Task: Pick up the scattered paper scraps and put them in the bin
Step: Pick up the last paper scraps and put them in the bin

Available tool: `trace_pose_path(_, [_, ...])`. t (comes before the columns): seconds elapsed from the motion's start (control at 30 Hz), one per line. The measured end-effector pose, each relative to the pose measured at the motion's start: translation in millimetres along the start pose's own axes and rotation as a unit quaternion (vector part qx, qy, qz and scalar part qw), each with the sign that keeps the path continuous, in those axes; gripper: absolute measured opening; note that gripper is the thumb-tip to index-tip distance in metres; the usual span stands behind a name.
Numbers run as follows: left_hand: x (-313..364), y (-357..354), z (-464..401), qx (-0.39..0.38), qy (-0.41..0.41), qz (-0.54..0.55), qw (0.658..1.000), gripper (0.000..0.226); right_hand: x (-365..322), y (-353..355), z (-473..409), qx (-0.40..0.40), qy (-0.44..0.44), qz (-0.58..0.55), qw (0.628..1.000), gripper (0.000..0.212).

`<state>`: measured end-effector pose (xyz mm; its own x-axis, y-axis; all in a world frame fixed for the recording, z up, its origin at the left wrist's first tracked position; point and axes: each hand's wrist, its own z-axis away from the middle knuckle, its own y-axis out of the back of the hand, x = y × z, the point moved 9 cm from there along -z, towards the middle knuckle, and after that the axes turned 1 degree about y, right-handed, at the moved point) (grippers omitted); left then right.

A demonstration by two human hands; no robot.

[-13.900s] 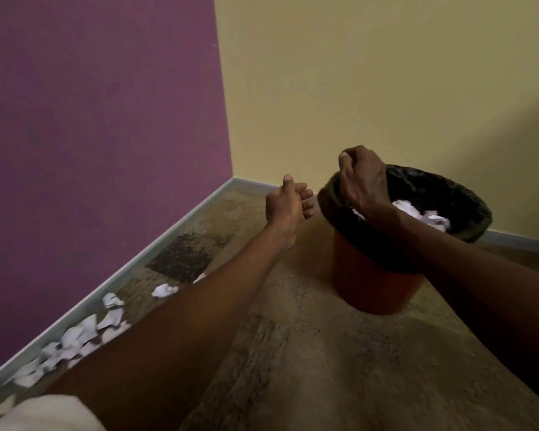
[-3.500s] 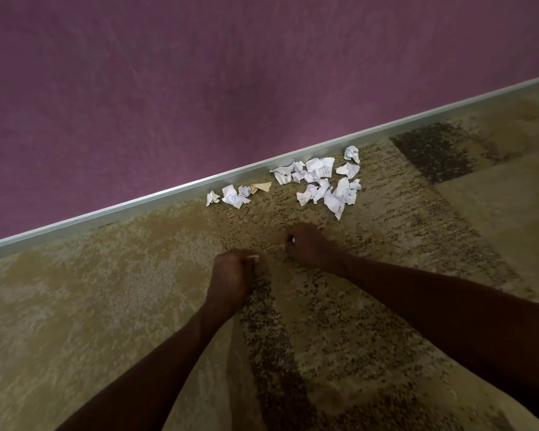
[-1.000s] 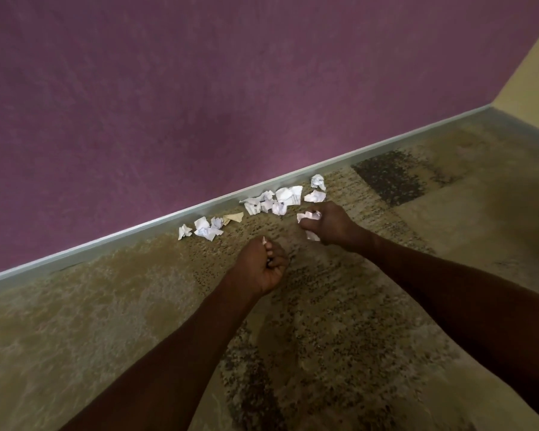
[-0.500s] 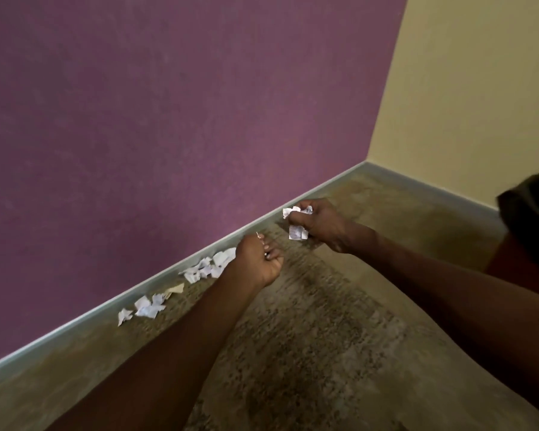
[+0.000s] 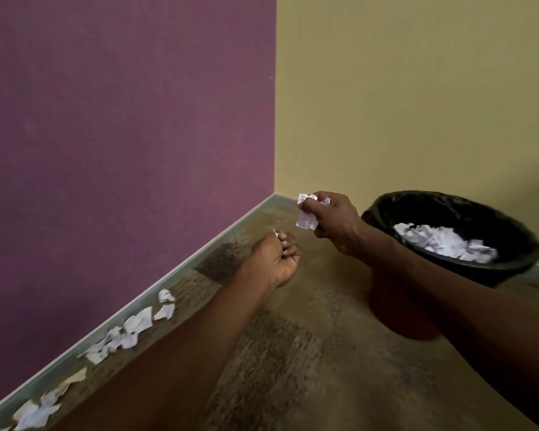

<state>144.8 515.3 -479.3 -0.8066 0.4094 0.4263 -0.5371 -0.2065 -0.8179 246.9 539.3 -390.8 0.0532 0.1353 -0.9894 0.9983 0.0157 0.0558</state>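
Dim, warm, even light; soft shadow right of the bin point(image 5: 399, 321); wide-angle bending (strongest at edges), slightly soft.

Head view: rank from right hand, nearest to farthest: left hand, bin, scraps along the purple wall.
From the right hand:
1. left hand, just below, toward the wall.
2. bin, on its right; rim about as close, too close to call.
3. scraps along the purple wall, far lower left.

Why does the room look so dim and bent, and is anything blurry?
Head view: soft, dim light with no glare; the wide lens tilts the skirting board; the bin interior is dark shadow; floor scraps at the frame's edge look smeared, while the right hand stays fairly sharp.
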Motion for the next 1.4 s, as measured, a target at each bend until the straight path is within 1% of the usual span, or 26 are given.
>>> trace_pose_path(0.07, [-18,-24,-10,-0.018,0.021,-0.016,1.0,0.037,-8,33,-1,0.039,0.005,-0.01,0.999,0.016])
trace_pose_path(0.17, [-47,-66,-23,-0.051,0.052,-0.046,0.996,0.036,-22,86,0,0.107,0.02,-0.004,0.994,0.026])
trace_pose_path(0.27, [-75,-110,-36,-0.057,0.063,-0.113,0.99,0.038,-34,144,4,0.192,0.023,0.007,0.981,0.032])
trace_pose_path(0.4, [-102,-167,-46,-0.034,0.015,-0.217,0.975,0.033,-42,218,11,0.292,-0.004,0.043,0.955,0.031])
trace_pose_path(0.47, [-115,-189,-54,-0.031,-0.003,-0.257,0.966,0.031,-40,247,11,0.332,0.007,0.075,0.94,0.027])
trace_pose_path(0.5, [-121,-197,-57,-0.028,-0.011,-0.288,0.957,0.03,-41,258,11,0.348,0.017,0.112,0.931,0.023])
trace_pose_path(0.53, [-126,-204,-64,-0.031,-0.025,-0.34,0.939,0.031,-37,269,8,0.351,0.019,0.172,0.92,0.02])
trace_pose_path(0.57, [-134,-210,-70,-0.048,-0.022,-0.392,0.919,0.042,-32,275,4,0.335,0.01,0.243,0.91,0.023])
trace_pose_path(0.6, [-142,-213,-74,-0.072,-0.015,-0.443,0.894,0.058,-21,276,-1,0.289,-0.012,0.299,0.909,0.03])
trace_pose_path(0.63, [-150,-214,-76,-0.098,-0.001,-0.477,0.873,0.072,-3,276,-7,0.233,-0.044,0.327,0.915,0.038])
trace_pose_path(0.67, [-155,-212,-78,-0.114,0.007,-0.503,0.857,0.081,14,277,-9,0.19,-0.077,0.338,0.918,0.043])
trace_pose_path(0.7, [-157,-210,-78,-0.127,0.006,-0.523,0.843,0.084,26,281,-10,0.172,-0.097,0.359,0.912,0.045])
trace_pose_path(0.73, [-156,-206,-78,-0.133,0.003,-0.53,0.838,0.082,30,283,-9,0.172,-0.102,0.385,0.901,0.041])
trace_pose_path(0.8, [-150,-199,-83,-0.127,-0.014,-0.535,0.835,0.072,28,281,-11,0.177,-0.086,0.443,0.875,0.024])
trace_pose_path(0.83, [-144,-196,-82,-0.121,-0.036,-0.542,0.831,0.062,23,280,-11,0.192,-0.076,0.456,0.866,0.024])
trace_pose_path(0.9, [-128,-189,-90,-0.088,-0.111,-0.559,0.817,0.033,9,278,-11,0.235,-0.054,0.465,0.852,0.026])
trace_pose_path(0.93, [-121,-187,-89,-0.072,-0.147,-0.558,0.814,0.024,3,275,-11,0.251,-0.041,0.468,0.846,0.026])
trace_pose_path(0.97, [-116,-183,-86,-0.062,-0.158,-0.548,0.819,0.02,-1,271,-12,0.264,-0.028,0.468,0.843,0.027])
trace_pose_path(1.0, [-113,-182,-82,-0.072,-0.155,-0.528,0.832,0.023,-5,265,-13,0.272,-0.019,0.465,0.843,0.028])
trace_pose_path(1.07, [-112,-184,-73,-0.101,-0.146,-0.485,0.856,0.036,-12,251,-16,0.277,0.003,0.462,0.842,0.029])
trace_pose_path(1.1, [-109,-183,-68,-0.1,-0.147,-0.473,0.863,0.036,-17,242,-17,0.276,0.019,0.47,0.838,0.029])
trace_pose_path(1.17, [-100,-176,-59,-0.074,-0.156,-0.444,0.879,0.027,-23,225,-21,0.273,0.05,0.484,0.83,0.026])
trace_pose_path(1.23, [-85,-157,-50,-0.032,-0.163,-0.414,0.895,0.022,-26,205,-25,0.264,0.077,0.481,0.833,0.026])
trace_pose_path(1.33, [-61,-113,-38,0.003,-0.158,-0.361,0.919,0.029,-29,163,-29,0.243,0.125,0.469,0.84,0.028])
trace_pose_path(1.4, [-40,-76,-31,0.031,-0.159,-0.335,0.928,0.035,-28,130,-34,0.225,0.149,0.449,0.852,0.03])
